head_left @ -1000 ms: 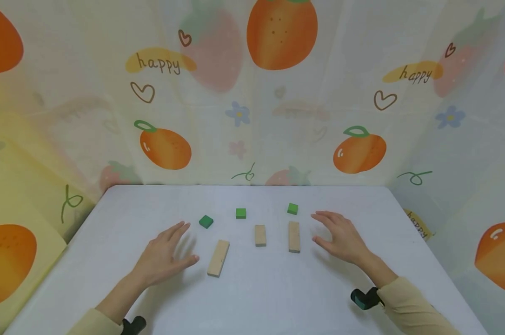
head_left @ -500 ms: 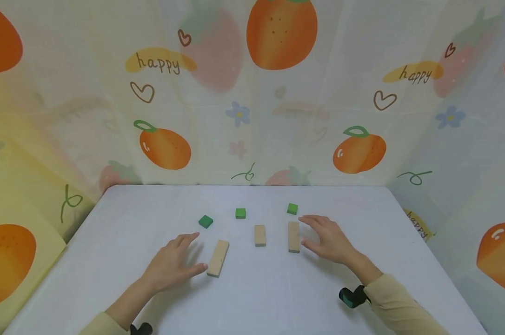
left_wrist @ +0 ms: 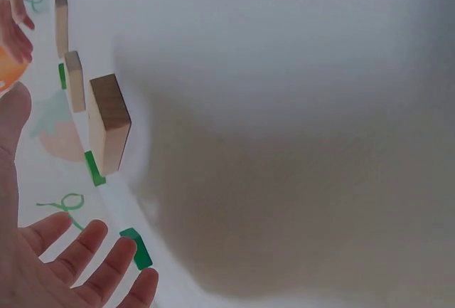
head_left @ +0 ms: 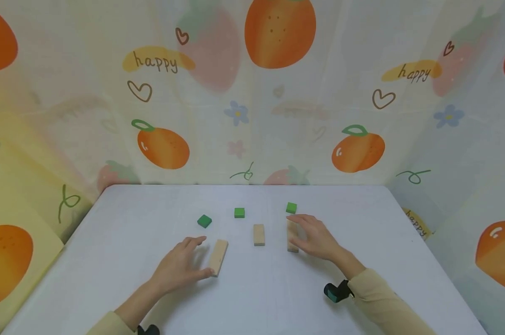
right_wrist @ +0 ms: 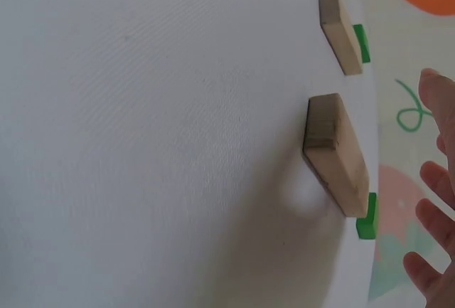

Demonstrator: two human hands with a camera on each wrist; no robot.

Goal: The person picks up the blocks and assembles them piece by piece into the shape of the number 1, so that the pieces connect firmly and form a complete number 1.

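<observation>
My left hand (head_left: 180, 267) hovers beside the left long wooden block (head_left: 219, 257), its thumb tip overlapping the block's near end in the head view. In the left wrist view, that hand's fingers (left_wrist: 89, 251) are spread and hold nothing. My right hand (head_left: 317, 238) is over the right long wooden block (head_left: 292, 229), partly covering it. Thumb and fingers lie apart there, and the right wrist view shows a gap between the hand (right_wrist: 442, 180) and the block (right_wrist: 335, 155). Whether either hand touches a block is unclear.
Between the hands lies a shorter wooden block (head_left: 258, 235). Farther back are a dark green block (head_left: 204, 221), a green block (head_left: 239, 212) and another green block (head_left: 291, 207). A printed curtain (head_left: 252, 139) hangs behind the white table (head_left: 252, 298).
Both hands have moved inward: the left to the right, up to its long block, and the right to the left, over the other long block. The blocks have stayed in place.
</observation>
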